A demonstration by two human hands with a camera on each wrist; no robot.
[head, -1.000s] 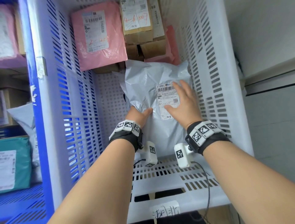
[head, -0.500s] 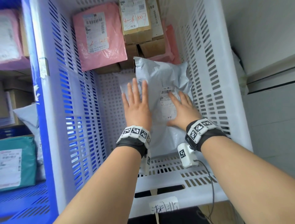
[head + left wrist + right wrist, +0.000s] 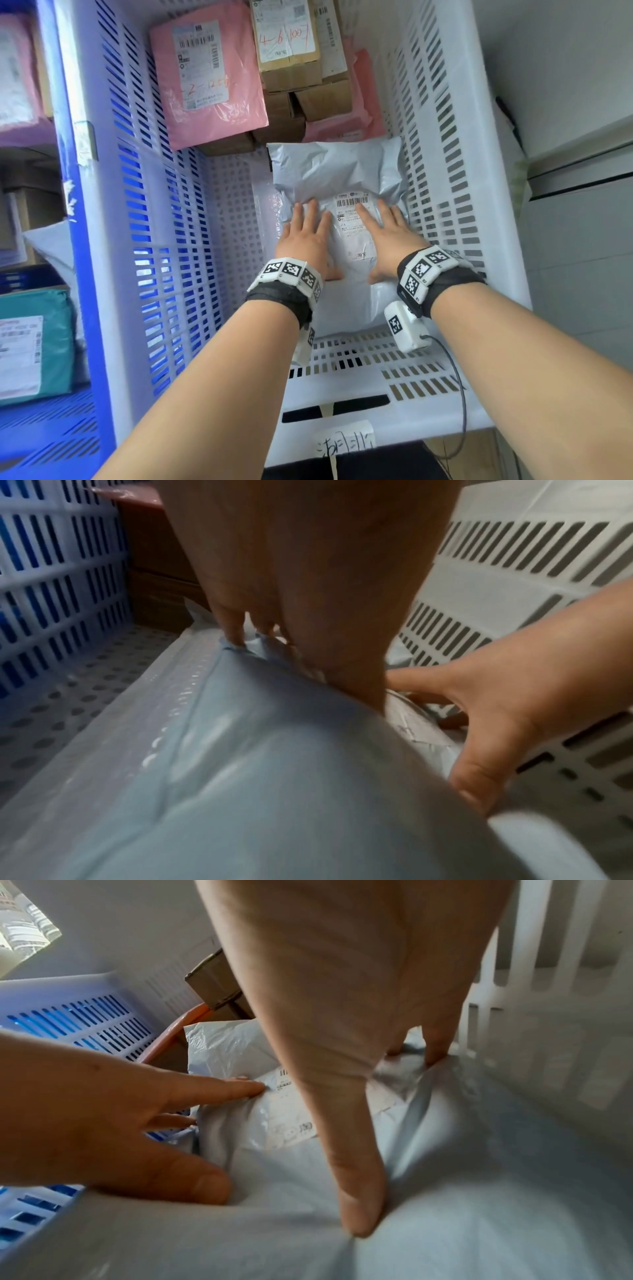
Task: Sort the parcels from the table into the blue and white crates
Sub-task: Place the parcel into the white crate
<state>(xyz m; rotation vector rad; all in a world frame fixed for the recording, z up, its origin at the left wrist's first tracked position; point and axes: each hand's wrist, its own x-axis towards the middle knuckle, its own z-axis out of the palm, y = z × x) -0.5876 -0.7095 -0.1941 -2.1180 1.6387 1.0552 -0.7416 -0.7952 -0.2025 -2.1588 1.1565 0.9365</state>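
Parcel in hand: a grey poly mailer (image 3: 337,192) lying flat on the floor of the white crate (image 3: 442,113), in its near-right part, about 5 o'clock from the pink mailer (image 3: 209,78) and just below the cardboard boxes (image 3: 291,51) at 12 o'clock.
Left hand: the left hand (image 3: 308,240) lies flat with straight fingers, palm down on the left half of the mailer; it presses and grips nothing.
Right hand: the right hand (image 3: 390,236) is likewise flat and spread, over the shipping label (image 3: 354,222).
Feel: probably light and soft; the film dents and wrinkles under the fingertips (image 3: 359,1218), so the contents likely give.
Surface: glossy plastic, likely slippery under a flat palm.
Where to hold: judged best pinched at the sealed side edge (image 3: 178,696) or scooped under both long sides.
Neighbour: the blue crate (image 3: 85,240) stands at 9 o'clock, touching the white one.
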